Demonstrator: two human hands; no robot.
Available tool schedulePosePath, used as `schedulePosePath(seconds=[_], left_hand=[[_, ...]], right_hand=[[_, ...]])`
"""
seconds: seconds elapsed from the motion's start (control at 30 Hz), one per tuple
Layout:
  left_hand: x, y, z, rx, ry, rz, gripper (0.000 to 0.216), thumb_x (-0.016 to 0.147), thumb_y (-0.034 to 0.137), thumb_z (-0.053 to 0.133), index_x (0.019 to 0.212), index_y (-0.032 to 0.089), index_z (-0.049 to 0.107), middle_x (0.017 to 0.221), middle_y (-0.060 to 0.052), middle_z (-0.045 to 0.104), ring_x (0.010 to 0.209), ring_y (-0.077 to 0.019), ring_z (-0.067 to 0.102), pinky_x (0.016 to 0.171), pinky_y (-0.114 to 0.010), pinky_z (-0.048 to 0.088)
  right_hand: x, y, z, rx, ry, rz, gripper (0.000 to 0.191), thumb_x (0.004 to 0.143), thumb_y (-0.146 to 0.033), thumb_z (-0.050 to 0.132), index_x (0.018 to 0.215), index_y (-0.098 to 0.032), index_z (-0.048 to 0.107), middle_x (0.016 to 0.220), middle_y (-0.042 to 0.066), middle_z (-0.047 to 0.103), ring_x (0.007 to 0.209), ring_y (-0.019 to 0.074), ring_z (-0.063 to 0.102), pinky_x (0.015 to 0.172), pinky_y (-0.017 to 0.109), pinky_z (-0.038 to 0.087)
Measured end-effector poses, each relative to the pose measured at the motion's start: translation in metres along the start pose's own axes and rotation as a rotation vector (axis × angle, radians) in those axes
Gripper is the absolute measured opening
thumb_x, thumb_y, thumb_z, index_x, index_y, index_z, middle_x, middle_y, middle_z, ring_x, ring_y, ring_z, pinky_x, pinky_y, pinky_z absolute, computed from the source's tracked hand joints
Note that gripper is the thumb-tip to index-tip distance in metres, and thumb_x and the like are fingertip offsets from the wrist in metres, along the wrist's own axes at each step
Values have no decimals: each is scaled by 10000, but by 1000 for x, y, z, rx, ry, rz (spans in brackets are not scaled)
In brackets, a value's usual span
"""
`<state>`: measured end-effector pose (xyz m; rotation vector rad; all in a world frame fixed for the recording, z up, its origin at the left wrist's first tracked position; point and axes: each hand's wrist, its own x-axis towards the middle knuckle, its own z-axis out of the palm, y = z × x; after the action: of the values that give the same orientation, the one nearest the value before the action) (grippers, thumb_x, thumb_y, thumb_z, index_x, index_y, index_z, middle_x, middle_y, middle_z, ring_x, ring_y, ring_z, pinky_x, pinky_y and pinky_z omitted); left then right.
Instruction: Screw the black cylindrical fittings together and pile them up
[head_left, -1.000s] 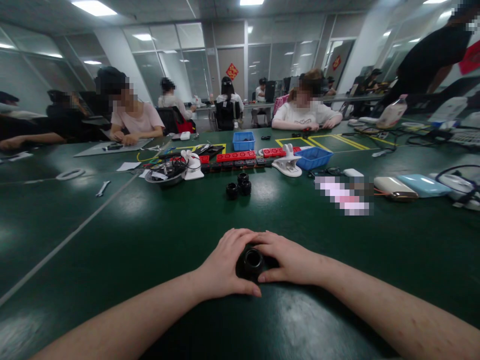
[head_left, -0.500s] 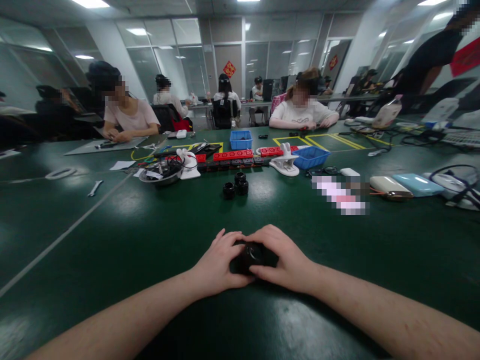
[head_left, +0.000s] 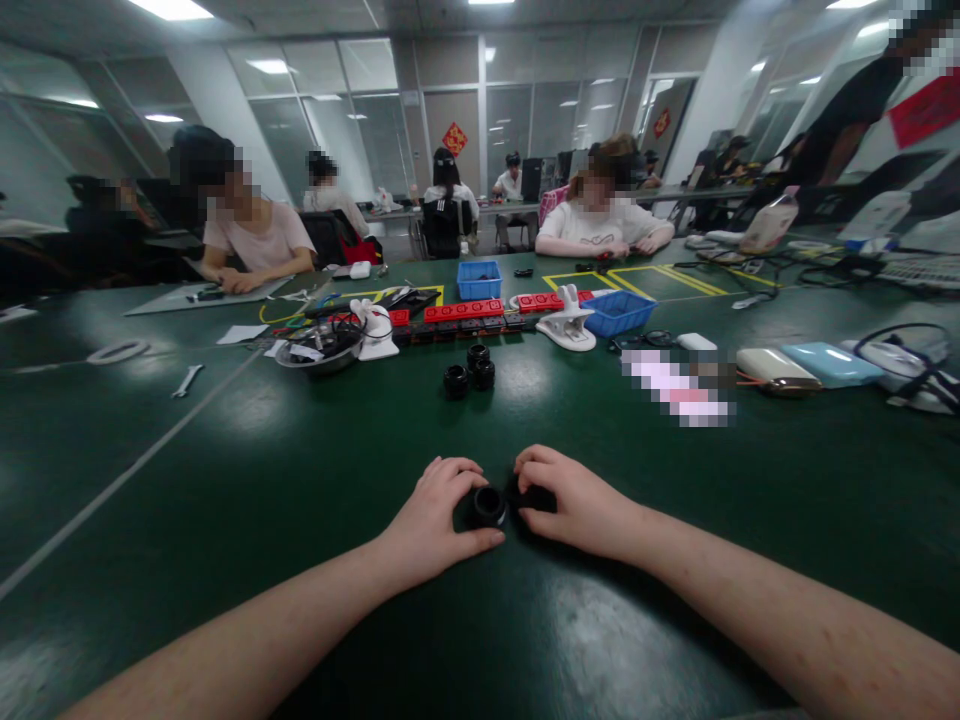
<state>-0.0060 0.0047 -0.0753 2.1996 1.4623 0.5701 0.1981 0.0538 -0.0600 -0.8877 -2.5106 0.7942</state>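
Note:
My left hand point(head_left: 442, 515) curves around a short black cylindrical part point(head_left: 489, 506) standing on the table, its round opening facing up toward me. The thumb lies along the near side and the fingers along the far side. Just to the right, my right hand point(head_left: 568, 500) is apart from it, with fingers and thumb curled in. A dark shape shows between those fingers, and I cannot make out what it is. Farther up the table, three similar black cylindrical parts point(head_left: 469, 374) stand in a cluster.
On the green table point(head_left: 360, 420) lie a wrench point(head_left: 187, 381), a metal bowl point(head_left: 319, 358) of cables, white clips point(head_left: 566, 322), a red power strip point(head_left: 463, 311) and blue bins point(head_left: 619, 313). Power banks point(head_left: 832, 364) lie right. Co-workers sit across the table; another person stands at right.
My right hand has moved right, off the black cylindrical part, and its fingers are more curled. The part's opening is now uncovered, with my left hand still around it.

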Motion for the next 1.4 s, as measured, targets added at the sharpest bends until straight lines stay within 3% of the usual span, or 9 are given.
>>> schedulePosePath(seconds=[0.3,0.5,1.03,1.2,1.4], left_hand=[[0,0,-1,-9,-2,24,314,700,378,678,950,216,581,1098,-61,527,1069,-279,464,954,-496,334],[0,0,0,-1,3,15,335,689,358,691,966,221,564,1104,-62,516,1068,-276,466,923,-477,374],[8,-11,-11,177,56,-111,367,709,490,632,938,205,599,1067,-60,536,1014,-276,483,932,-485,345],[10,-22,-17,251,67,-186,444,725,546,582,1000,198,592,1129,-67,533,1054,-279,479,988,-495,276],[2,-58,-48,322,103,-374,554,711,599,552,1039,154,590,1133,-115,533,1033,-316,495,893,-452,376]], right_hand=[[-3,-1,-7,-262,-88,-2,102,674,-121,628,759,-177,633,1108,88,540,1001,240,527,860,383,431],[-3,0,-6,-277,-101,15,204,726,-339,648,832,-165,647,1065,100,571,980,252,533,849,397,435],[-5,-2,-9,-289,-140,4,145,776,-269,598,875,-174,648,1070,91,566,989,240,523,854,379,435],[-7,-5,-13,-291,-157,1,176,795,-276,575,916,-173,651,1079,97,568,992,239,530,857,372,437],[-8,-3,-15,-295,-174,-6,211,818,-318,547,940,-180,649,1091,94,562,1002,232,531,857,357,440]])
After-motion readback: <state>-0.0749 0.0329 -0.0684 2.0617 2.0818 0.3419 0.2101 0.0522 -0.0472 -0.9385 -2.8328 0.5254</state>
